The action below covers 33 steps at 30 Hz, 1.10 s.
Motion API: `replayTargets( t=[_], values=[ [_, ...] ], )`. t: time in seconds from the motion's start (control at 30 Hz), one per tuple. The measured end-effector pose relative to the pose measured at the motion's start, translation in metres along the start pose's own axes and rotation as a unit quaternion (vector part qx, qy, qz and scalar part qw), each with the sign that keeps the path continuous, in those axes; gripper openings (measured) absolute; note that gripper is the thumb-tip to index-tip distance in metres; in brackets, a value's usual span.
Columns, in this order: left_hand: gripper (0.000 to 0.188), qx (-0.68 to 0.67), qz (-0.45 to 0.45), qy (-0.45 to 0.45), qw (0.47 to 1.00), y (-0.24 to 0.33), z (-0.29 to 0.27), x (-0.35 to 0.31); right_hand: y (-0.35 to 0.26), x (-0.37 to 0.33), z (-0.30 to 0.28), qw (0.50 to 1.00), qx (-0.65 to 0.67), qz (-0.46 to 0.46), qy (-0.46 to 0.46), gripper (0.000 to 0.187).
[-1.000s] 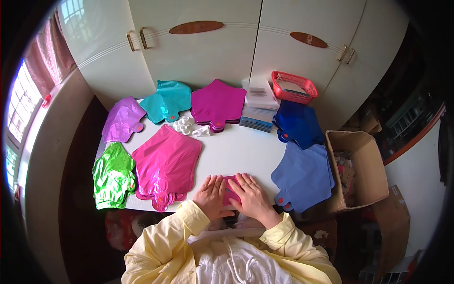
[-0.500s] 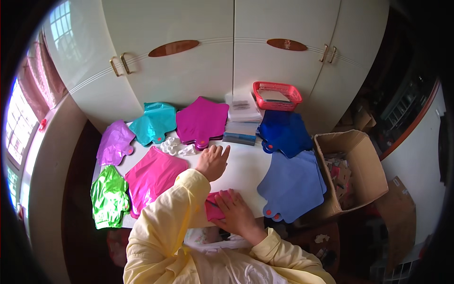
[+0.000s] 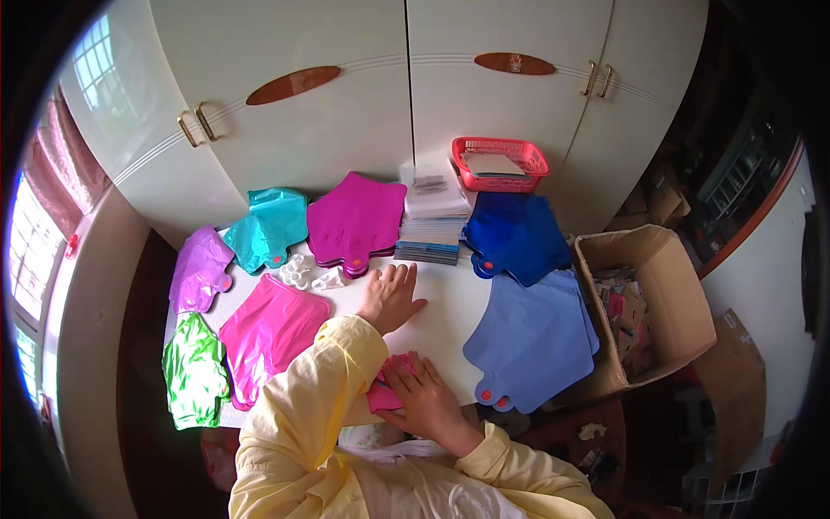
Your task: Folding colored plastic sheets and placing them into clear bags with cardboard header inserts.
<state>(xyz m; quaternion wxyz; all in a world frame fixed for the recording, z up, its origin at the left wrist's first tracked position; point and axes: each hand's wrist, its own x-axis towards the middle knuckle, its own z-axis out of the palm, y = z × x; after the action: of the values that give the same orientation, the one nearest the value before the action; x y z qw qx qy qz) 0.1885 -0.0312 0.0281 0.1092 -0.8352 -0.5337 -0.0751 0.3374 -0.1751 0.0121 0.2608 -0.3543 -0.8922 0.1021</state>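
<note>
My right hand (image 3: 428, 400) lies flat, fingers stretched, on a small folded pink foil piece (image 3: 383, 398) at the table's near edge, covering part of it. Farther forward, my left hand (image 3: 389, 298) rests palm down with its fingers spread and nothing in it. Just beyond its fingertips lies a stack of magenta flat foil balloons (image 3: 356, 221). Beside my left forearm is a pink flat foil balloon (image 3: 272, 333). White curled pieces (image 3: 298, 271) sit between that balloon and the magenta stack.
On the white table (image 3: 437, 337) are green (image 3: 194, 368), purple (image 3: 199, 268), teal (image 3: 266, 227), dark blue (image 3: 519, 233) and pale blue (image 3: 536, 342) foil balloons. Clear-wrapped stacked sheets (image 3: 432, 203) and a red basket (image 3: 501, 182) stand at the back. A cardboard box (image 3: 683, 303) is at right.
My left hand has gone from a pointing finger with the others curled to spread fingers. My right hand stays on the folded pink piece. The whole view has shifted slightly.
</note>
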Motion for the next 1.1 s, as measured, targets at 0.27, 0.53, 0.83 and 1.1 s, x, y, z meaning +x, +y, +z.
replayTargets(
  t=[0.27, 0.53, 0.83, 1.1],
  values=[
    [0.075, 0.001, 0.000, 0.002, 1.000, 0.000, -0.003, -0.001, 0.001, 0.000, 0.001, 1.000, 0.003, -0.002, 0.001, 0.072],
    [0.071, 0.005, -0.001, 0.008, 1.000, 0.001, -0.004, -0.003, 0.001, 0.000, 0.001, 1.000, 0.005, 0.002, -0.002, 0.072],
    [0.011, 0.078, 0.075, 0.104, 0.989, -0.012, 0.022, 0.023, 0.000, 0.000, 0.001, 1.000, -0.016, -0.005, -0.012, 0.074],
    [0.005, 0.021, 0.072, 0.045, 0.996, -0.004, 0.007, 0.045, -0.002, -0.005, -0.002, 1.000, -0.022, 0.002, -0.020, 0.081]
  ],
)
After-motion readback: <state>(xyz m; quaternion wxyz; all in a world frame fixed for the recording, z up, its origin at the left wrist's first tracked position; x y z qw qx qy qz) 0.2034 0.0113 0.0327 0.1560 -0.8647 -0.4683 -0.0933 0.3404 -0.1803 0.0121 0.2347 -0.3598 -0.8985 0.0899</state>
